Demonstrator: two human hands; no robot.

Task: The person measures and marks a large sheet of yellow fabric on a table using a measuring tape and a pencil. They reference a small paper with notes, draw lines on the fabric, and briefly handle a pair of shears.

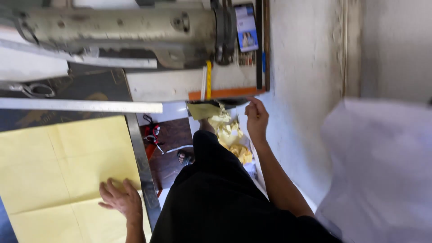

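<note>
I see the left hand (pixel 119 199) lying flat, fingers spread wide open, palm down on a large creased sheet of pale yellow paper (pixel 54 171). It grips nothing — it only presses the sheet, which runs out ahead of and to the left of the fingertips. Just to the right of those fingers runs a long grey metal table edge (pixel 143 166).

The right hand (pixel 256 118) is raised at the lower corner of an orange-trimmed wooden table board (pixel 225 93), fingers curled in close together. Whether they pinch anything I cannot tell — the fingertips are blurred against the board's edge. Below and left of those fingers lies a heap of crumpled yellow paper scraps (pixel 231 135) on the floor. Above the fingers a dull grey industrial sewing machine (pixel 117 27) sits on the board, a yellow measuring tape (pixel 208 78) hanging beside it.
</note>
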